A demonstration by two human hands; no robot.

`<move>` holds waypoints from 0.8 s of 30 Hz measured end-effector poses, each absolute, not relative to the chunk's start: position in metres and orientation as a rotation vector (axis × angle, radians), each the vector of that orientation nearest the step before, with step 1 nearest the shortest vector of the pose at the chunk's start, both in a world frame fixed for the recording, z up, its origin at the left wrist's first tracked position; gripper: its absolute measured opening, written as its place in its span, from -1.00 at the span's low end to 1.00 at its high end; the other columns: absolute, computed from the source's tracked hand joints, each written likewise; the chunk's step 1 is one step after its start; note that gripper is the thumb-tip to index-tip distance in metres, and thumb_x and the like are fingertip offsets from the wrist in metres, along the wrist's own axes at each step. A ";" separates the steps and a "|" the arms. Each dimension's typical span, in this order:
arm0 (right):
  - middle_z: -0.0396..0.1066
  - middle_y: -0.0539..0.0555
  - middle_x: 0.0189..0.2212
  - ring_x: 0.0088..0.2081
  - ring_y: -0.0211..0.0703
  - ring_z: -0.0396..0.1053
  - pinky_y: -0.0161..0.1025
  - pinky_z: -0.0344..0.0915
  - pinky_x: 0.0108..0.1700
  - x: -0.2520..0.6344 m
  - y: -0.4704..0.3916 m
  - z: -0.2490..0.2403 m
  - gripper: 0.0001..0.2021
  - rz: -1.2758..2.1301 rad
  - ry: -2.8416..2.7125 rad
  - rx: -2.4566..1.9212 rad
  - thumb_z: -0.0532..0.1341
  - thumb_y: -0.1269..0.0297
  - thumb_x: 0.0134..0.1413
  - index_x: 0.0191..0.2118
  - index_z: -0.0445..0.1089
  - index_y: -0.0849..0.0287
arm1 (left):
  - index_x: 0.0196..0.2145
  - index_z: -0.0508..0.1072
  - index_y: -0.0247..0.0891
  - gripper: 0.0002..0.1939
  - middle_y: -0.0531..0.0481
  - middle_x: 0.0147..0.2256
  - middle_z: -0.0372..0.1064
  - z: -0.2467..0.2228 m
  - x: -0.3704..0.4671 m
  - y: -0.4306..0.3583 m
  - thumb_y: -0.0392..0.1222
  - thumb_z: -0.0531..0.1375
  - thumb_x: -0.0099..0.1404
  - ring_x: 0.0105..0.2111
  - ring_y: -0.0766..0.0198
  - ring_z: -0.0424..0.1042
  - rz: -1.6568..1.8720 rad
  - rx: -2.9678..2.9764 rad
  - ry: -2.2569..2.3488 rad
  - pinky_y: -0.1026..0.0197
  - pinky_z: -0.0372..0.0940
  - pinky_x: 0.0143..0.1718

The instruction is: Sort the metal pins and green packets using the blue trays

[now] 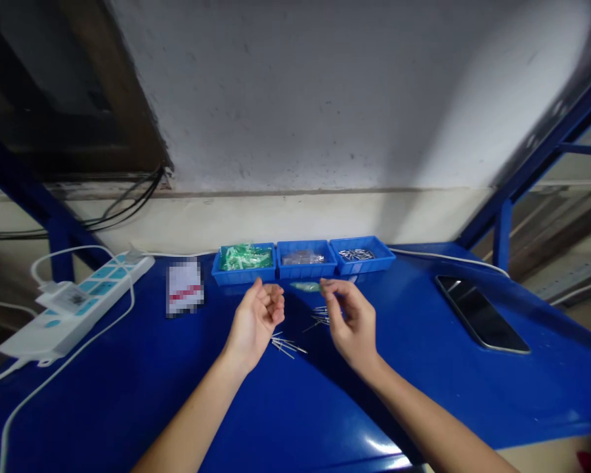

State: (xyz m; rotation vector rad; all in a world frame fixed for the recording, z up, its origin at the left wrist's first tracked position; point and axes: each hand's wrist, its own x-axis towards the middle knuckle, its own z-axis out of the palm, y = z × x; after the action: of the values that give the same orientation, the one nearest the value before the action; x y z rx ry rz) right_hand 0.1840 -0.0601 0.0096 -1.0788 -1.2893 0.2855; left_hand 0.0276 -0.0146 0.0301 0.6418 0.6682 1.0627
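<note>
My left hand [257, 315] is palm up with loosely curled fingers and shows nothing in its grip. Thumb and forefinger of my right hand [349, 315] are pinched together at the end of a small greenish, see-through plastic bag [305, 287]. Between and below the hands, thin metal pins, like blind rivets [288, 344], lie in a loose group on the blue table. More such pins [320, 315] lie beside my right hand, partly hidden by it.
Three blue bins line the wall: one with green plastic pieces [246, 257], one with clear plastic pieces [303, 257], one with small metal parts [357, 254]. A power strip [73, 309] with cables and a blurred white card [184, 287] are left; a phone [480, 312] lies right.
</note>
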 end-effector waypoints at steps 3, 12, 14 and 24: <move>0.39 0.14 -0.21 -0.05 -0.08 0.35 -0.08 0.32 -0.03 0.178 -0.066 0.010 -0.81 0.073 -1.581 -0.960 0.09 0.52 0.10 -0.21 0.34 0.15 | -0.37 0.40 -0.36 -0.68 0.04 -0.53 0.29 0.025 0.031 -0.018 0.02 0.21 0.15 -0.58 0.44 0.23 0.976 0.829 0.760 0.39 0.11 -0.57; 0.45 0.15 -0.18 0.09 0.05 0.22 0.04 0.17 0.09 0.175 -0.062 0.008 -0.78 0.412 -1.554 -1.174 0.15 0.21 0.11 -0.18 0.44 0.17 | -0.16 0.42 -0.23 -0.75 0.00 -0.32 0.38 0.021 0.025 -0.014 -0.21 0.23 0.16 -0.33 0.30 0.36 1.302 1.347 0.940 0.27 0.24 -0.29; 0.48 0.12 -0.31 -0.10 -0.02 0.37 -0.09 0.27 -0.06 0.175 -0.058 0.008 -0.67 0.707 -1.378 -1.226 0.07 0.08 0.17 -0.27 0.47 0.20 | -0.28 0.48 -0.22 -0.88 -0.03 -0.27 0.35 0.020 0.027 -0.018 -0.24 0.19 0.19 -0.24 0.25 0.35 1.376 1.677 0.960 0.23 0.25 -0.22; 0.40 0.12 -0.19 -0.17 -0.15 0.37 -0.22 0.32 -0.13 0.181 -0.057 0.004 -0.72 0.355 -1.594 -1.124 0.07 0.34 0.17 -0.04 0.40 0.10 | -0.22 0.42 -0.28 -0.66 -0.04 -0.37 0.38 0.024 0.029 -0.029 -0.01 -0.02 0.35 -0.36 0.26 0.38 0.927 1.810 0.813 0.26 0.27 -0.29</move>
State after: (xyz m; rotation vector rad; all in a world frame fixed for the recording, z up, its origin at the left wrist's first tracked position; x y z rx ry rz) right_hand 0.1811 -0.0570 0.0044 -1.1243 -1.5942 0.3545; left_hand 0.0294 -0.0292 0.0239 1.8097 0.8131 0.9269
